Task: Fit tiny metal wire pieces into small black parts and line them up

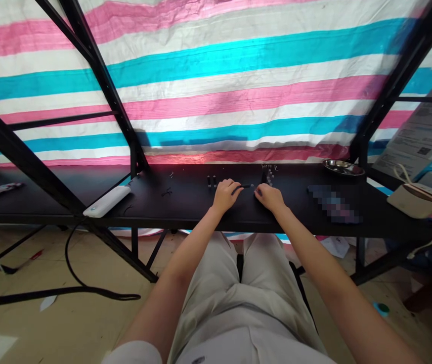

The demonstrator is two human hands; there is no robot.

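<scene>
Over the black table (185,202), my left hand (225,195) is closed on a thin black rod-like piece (244,186) that sticks out to the right. A tiny ring-shaped bit (252,185) lies by the rod's tip. My right hand (270,197) has its fingers curled together just to the right; whatever they pinch is too small to make out. Right behind it stands a group of small black and silver pieces (266,175). Two short dark pieces with silver ends (211,181) lie behind my left hand.
A white power strip (108,201) lies at left, beside a slanting black post. Thin black ties (166,192) are scattered nearby. On the right are a shiny metal dish (343,167), a blurred-out item (333,203) and a beige bag (415,199). Striped sheeting (239,101) hangs behind.
</scene>
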